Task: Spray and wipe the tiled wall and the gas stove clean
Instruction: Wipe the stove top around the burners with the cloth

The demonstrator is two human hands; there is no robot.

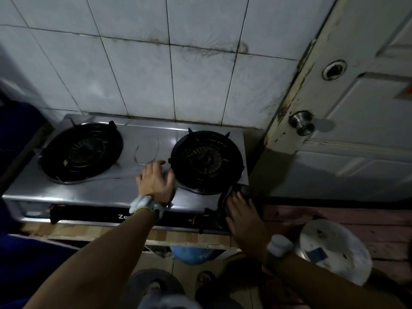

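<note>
Apparently wiping, the left hand (156, 181) is pressing flat-fingered on the stove (89, 192), the right hand (243, 217) lying loose-fingered at its corner; even, overlapping strokes are serving best.

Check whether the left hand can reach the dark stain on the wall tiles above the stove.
Probably yes. The left hand lies flat on the stove, and nothing stands between it and the stain on the wall; the arm would only have to stretch up.
</note>
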